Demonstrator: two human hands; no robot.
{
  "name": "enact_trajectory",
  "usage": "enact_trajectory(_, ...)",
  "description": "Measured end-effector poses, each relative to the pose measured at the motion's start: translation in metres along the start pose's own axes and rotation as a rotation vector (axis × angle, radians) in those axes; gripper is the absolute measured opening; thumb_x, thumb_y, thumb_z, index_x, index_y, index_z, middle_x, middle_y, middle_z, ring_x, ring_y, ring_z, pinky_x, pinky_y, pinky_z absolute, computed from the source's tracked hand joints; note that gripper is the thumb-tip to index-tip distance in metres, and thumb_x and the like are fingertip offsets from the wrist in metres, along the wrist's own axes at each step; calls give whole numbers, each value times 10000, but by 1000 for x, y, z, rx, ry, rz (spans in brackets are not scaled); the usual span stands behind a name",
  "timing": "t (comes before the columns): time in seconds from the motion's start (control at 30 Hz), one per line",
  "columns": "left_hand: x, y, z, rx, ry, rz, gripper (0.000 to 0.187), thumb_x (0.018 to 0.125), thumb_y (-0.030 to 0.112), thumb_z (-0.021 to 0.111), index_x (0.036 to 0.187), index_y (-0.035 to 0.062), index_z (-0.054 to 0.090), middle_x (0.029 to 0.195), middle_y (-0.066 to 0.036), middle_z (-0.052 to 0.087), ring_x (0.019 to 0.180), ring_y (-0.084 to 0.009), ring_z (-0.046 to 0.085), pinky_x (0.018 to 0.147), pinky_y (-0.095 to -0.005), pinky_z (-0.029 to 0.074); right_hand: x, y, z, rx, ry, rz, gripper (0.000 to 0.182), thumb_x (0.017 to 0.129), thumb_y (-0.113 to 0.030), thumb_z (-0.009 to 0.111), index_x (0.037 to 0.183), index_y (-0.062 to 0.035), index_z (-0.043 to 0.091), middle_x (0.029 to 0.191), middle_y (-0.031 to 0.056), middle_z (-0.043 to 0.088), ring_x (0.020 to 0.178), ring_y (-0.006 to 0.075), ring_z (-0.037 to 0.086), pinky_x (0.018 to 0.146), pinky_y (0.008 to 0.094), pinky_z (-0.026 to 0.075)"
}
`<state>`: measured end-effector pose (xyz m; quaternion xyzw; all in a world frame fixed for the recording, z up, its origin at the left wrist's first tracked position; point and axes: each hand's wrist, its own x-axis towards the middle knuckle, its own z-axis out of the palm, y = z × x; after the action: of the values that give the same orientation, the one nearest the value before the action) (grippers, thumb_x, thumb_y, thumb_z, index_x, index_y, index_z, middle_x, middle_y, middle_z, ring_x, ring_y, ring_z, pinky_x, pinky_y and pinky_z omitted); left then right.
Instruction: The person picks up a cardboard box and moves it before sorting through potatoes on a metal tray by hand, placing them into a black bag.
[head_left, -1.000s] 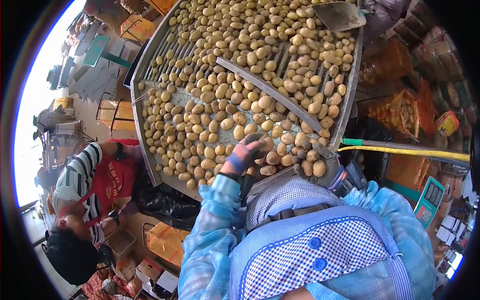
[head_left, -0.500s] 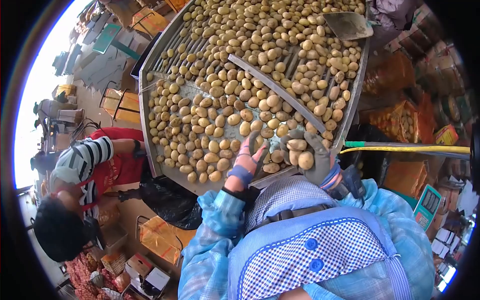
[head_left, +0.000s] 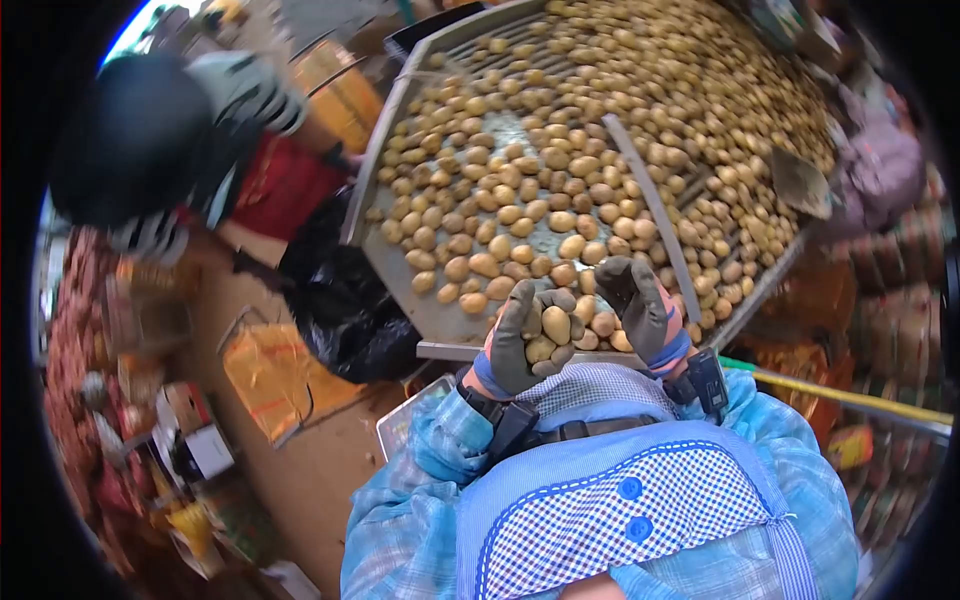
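Note:
My left hand [head_left: 518, 345], in a grey and pink work glove, is cupped round a few potatoes [head_left: 556, 324] at the near edge of the sorting table [head_left: 395, 262]. My right hand [head_left: 645, 312], gloved the same way, is raised just to the right with its fingers curved; no potato shows in it. Between the hands, loose potatoes [head_left: 603, 324] lie on the metal surface. Many more potatoes [head_left: 560, 220] are spread across the table beyond.
A metal divider bar [head_left: 655, 215] crosses the table, and a scoop [head_left: 800, 183] lies at its right side. At the left, a person [head_left: 215, 150] leans by a black plastic bag [head_left: 345, 290]. A yellow pole [head_left: 850, 395] extends right; an orange cart [head_left: 285, 375] stands at lower left.
The view has turned. Potatoes that were in my right hand are no longer seen there, and my left hand now holds potatoes. The person at the left has leaned nearer the black bag.

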<state>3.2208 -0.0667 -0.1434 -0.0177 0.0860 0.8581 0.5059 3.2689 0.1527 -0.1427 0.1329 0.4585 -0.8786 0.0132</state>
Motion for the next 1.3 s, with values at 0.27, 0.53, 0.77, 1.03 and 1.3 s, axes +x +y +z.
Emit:
enact_trajectory(0.27,-136,-6,-22,28,179,585,458,1011,397,451,1280,31,509,1125,-112,584,1029,-205,609,663,-256,529,23,71,32,-59,-286,540,381,1027,-326,452,1247,-36,563,1204,84,618,1154,197,581,1040,357,437)
enact_trajectory(0.53,-343,-53,-49,569,1706,1525,222,992,264,548,1060,71,633,956,-69,673,746,-140,643,540,-242,499,74,113,80,-594,-538,492,336,939,-147,617,1236,-1,558,1178,104,615,1073,183,593,920,314,481)
enact_trajectory(0.77,-545,-147,-134,487,2653,1211,308,943,235,616,1181,41,590,1062,-101,654,867,-185,649,700,-296,546,154,113,90,-1515,-715,-377,994,641,-226,867,1464,-79,331,1471,203,359,1344,372,380,1097,442,367)
enact_trajectory(1.03,-282,-44,-104,1171,2182,459,807,788,427,711,1409,8,412,1406,-256,437,1308,-420,407,1119,-425,303,236,153,106,-2392,-570,127,1153,664,-716,694,1551,-226,143,1603,176,103,1469,424,62,1152,616,40)
enact_trajectory(1.3,-103,-8,-123,2020,1330,64,815,720,546,706,1412,192,463,1501,-184,307,1388,-475,164,1143,-591,126,219,216,158,-2033,-832,-181,963,705,-658,684,1473,-188,343,1545,250,206,1433,470,143,1152,602,59)
